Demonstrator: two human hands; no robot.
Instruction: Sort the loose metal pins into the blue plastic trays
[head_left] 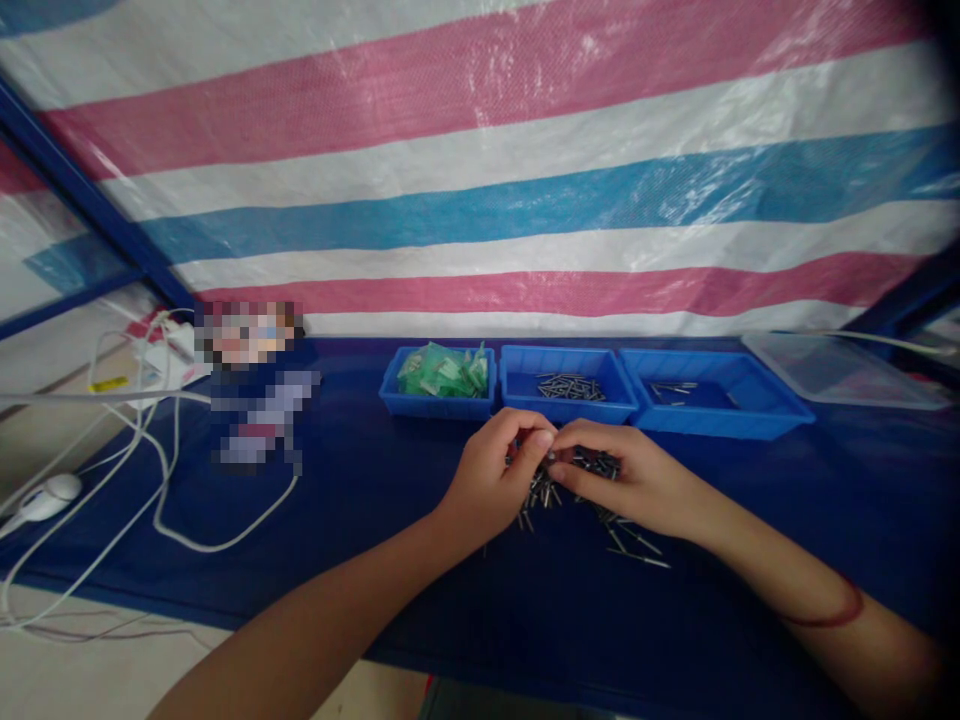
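Observation:
Both my hands meet over a loose pile of thin metal pins point(549, 490) on the dark blue table. My left hand point(499, 465) is closed, thumb and forefinger pinched together; what it holds is too small to name. The fingertips of my right hand point(626, 470) touch it from the other side, also closed in a pinch on something tiny. Just behind them, a blue bin point(566, 408) holds many similar pins. The right blue bin point(720, 425) contains several pins, and green packets point(442, 372) fill the left blue bin point(439, 405).
White cables point(161, 480) and a white plug point(56, 495) spread over the left side. Blurred-out items point(251, 335) lie at the back left. A clear plastic lid point(832, 370) rests at the back right, before a striped sheet point(480, 225).

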